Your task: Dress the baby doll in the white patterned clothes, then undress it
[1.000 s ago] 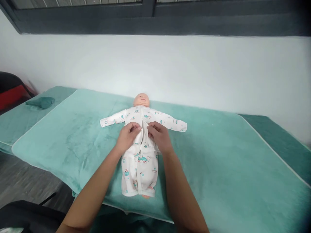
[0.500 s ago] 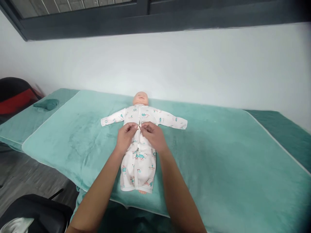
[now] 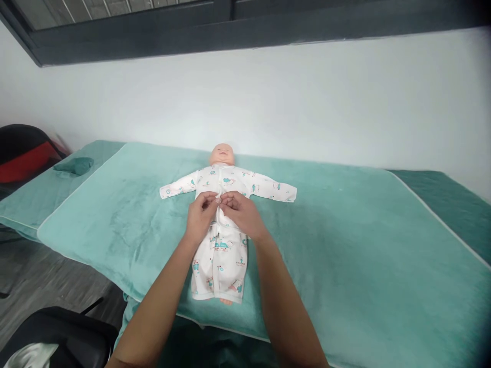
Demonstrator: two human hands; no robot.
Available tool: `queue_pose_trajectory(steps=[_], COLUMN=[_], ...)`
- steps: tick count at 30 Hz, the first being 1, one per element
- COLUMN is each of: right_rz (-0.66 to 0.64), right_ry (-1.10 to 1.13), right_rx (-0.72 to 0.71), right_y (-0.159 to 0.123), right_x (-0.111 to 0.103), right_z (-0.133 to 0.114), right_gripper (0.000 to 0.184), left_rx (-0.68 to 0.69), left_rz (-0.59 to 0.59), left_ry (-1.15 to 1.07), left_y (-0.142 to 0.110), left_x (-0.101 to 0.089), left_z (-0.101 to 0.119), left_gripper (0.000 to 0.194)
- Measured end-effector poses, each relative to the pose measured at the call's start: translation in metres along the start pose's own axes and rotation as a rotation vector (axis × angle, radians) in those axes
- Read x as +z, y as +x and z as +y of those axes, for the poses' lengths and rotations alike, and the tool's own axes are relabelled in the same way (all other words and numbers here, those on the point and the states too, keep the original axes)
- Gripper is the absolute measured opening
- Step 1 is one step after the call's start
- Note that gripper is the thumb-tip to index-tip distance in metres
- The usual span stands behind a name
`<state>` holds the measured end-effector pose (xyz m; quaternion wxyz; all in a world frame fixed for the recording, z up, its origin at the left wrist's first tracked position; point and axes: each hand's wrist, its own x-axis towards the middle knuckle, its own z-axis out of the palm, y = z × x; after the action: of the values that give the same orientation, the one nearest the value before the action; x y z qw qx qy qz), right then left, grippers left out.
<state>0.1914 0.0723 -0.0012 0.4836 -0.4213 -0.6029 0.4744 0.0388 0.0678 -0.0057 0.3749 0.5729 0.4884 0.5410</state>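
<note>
A baby doll (image 3: 222, 153) lies on its back on a teal towel (image 3: 337, 240), arms spread out. It wears a white printed romper (image 3: 218, 255) with small teal and red pictures. My left hand (image 3: 201, 213) and my right hand (image 3: 241, 212) meet over the doll's chest. Both pinch the two front edges of the romper together at the middle seam. The fingertips touch each other there. One bare foot of the doll shows below the romper's hem.
The towel covers a table standing against a white wall under a dark window frame. A folded dark green cloth (image 3: 74, 164) lies at the far left. A black and red chair (image 3: 23, 153) stands left, and a black seat (image 3: 57, 340) is at the lower left.
The romper's front flap, open a second ago, is now drawn shut over the chest. My hands have moved closer together and slightly up towards the doll's neck.
</note>
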Motion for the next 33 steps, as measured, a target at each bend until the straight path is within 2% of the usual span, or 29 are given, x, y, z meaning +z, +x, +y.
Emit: queue_pose_trajectory(steps=[12, 20, 27, 33], right_rz=[0.028, 0.082, 0.089, 0.152], right_ry=[-0.077, -0.161, -0.139, -0.101], right_rx=[0.039, 0.03, 0.042, 0.09], right_y=[-0.002, -0.002, -0.002, 0.0], right_x=[-0.001, 0.004, 0.004, 0.006], right_z=[-0.005, -0.008, -0.005, -0.005], right_gripper=[0.022, 0.024, 0.022, 0.018], left_rx=[0.005, -0.008, 0.002, 0.059], left_rz=[-0.03, 0.105, 0.105, 0.096], left_ry=[0.104, 0.125, 0.106, 0.084], left_y=[-0.002, -0.005, -0.01, -0.012], left_x=[0.001, 0.005, 0.003, 0.0], left_z=[0.001, -0.001, -0.001, 0.002], left_gripper=[0.024, 0.013, 0.014, 0.018])
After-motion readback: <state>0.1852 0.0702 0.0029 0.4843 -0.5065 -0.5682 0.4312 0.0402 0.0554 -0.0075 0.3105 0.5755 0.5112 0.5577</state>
